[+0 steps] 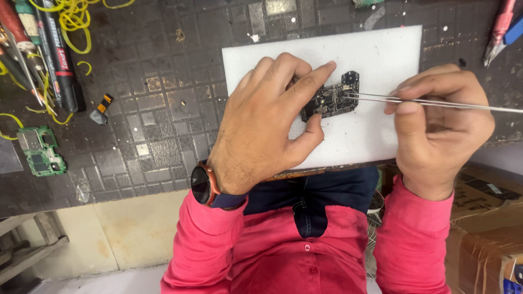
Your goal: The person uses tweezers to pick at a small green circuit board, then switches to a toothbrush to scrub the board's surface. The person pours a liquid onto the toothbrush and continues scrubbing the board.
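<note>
A small black circuit board [333, 99] lies on a white foam pad [376, 51] on the dark work mat. My left hand [267, 120] pins the board down, index finger on its upper edge and thumb at its lower left corner. My right hand [438, 117] pinches a pair of thin metal tweezers [381, 98], whose tips rest on the board's right half. A dark watch with an orange rim [202, 185] sits on my left wrist.
A green circuit board [39, 151] lies at the mat's left edge. Pens, screwdrivers [52, 49] and yellow rubber bands crowd the top left. A small black-and-orange part [102, 109] sits nearby. A red-handled tool [500, 30] lies top right. Cardboard boxes [487, 228] stand lower right.
</note>
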